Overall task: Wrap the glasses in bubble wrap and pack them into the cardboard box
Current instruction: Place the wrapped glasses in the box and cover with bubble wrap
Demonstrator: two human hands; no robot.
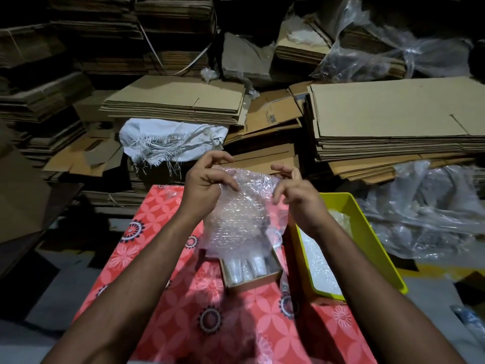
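A clear sheet of bubble wrap (237, 219) hangs upright above the table, held at its top edge by both hands. My left hand (207, 179) pinches the top left corner between thumb and fingers. My right hand (296, 190) pinches the top right corner. Under the sheet's lower edge stands a small open cardboard box (256, 281) with several wrapped glasses (245, 269) lying side by side in it. The box's far half is hidden behind the sheet.
The table carries a red flowered cloth (157, 258). A yellow-green tray (367, 232) with more bubble wrap sits to the right of the box. Stacks of flat cardboard (393, 114), a white sack (170, 139) and clear plastic bags (433, 219) crowd the floor behind.
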